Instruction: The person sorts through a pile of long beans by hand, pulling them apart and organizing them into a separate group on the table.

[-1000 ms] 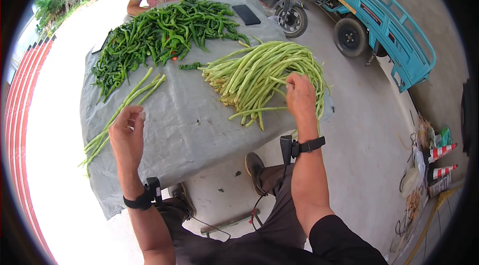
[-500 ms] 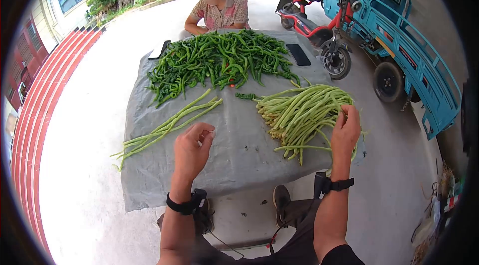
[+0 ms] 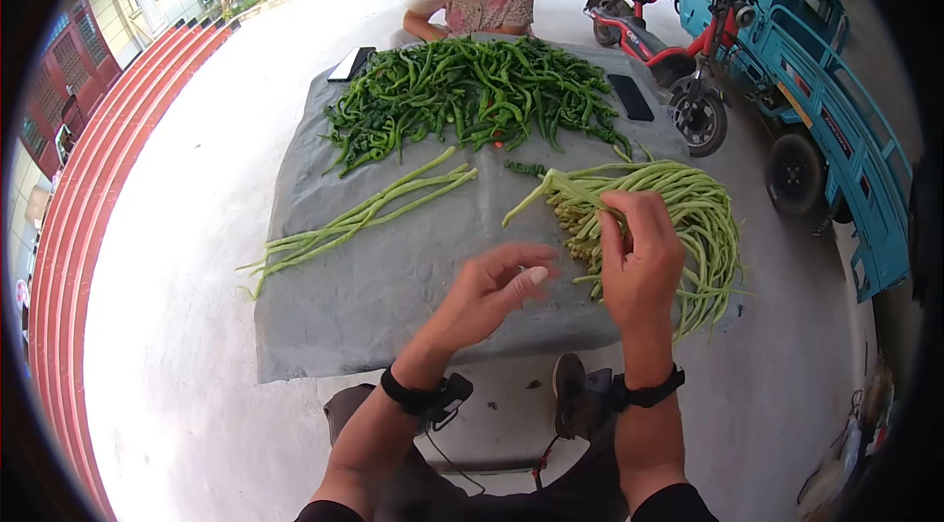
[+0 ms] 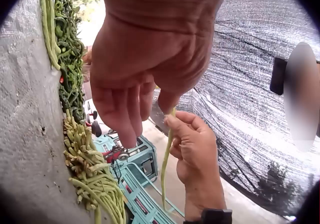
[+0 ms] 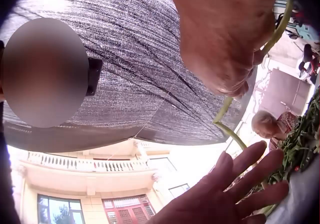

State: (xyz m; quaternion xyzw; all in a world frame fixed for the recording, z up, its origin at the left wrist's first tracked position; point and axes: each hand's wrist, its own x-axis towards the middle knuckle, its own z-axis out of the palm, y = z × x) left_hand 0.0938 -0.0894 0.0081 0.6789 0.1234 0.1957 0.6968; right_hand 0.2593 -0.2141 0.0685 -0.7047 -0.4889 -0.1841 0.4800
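Note:
Between the thumb and fingers of my right hand point(image 3: 644, 252) is a long bean point(image 3: 529, 203), pinched over the near edge of the bean pile point(image 3: 703, 217). It bends sharply, as the right wrist view shows, and its end points left toward my left hand point(image 3: 497, 296). That hand is raised over the middle of the table, its fingers point(image 5: 248, 156) spread and loosely bent, holding nothing. In the left wrist view its thumb overlaps the top of the bean. Several long beans point(image 3: 369, 212) lie in a separate row on the left.
A wide heap of green chili peppers point(image 3: 482, 89) covers the far side of the grey table cover point(image 3: 374, 325). Phones lie beside it, one dark point(image 3: 630, 97), one at left point(image 3: 351, 64). A person point(image 3: 492, 6) sits opposite. An electric scooter point(image 3: 678, 55) and blue three-wheeler point(image 3: 826, 109) stand right.
My right hand has come left from the pile, bringing a long bean with it. My left hand has moved right toward it, away from the separate row. The head view has shifted.

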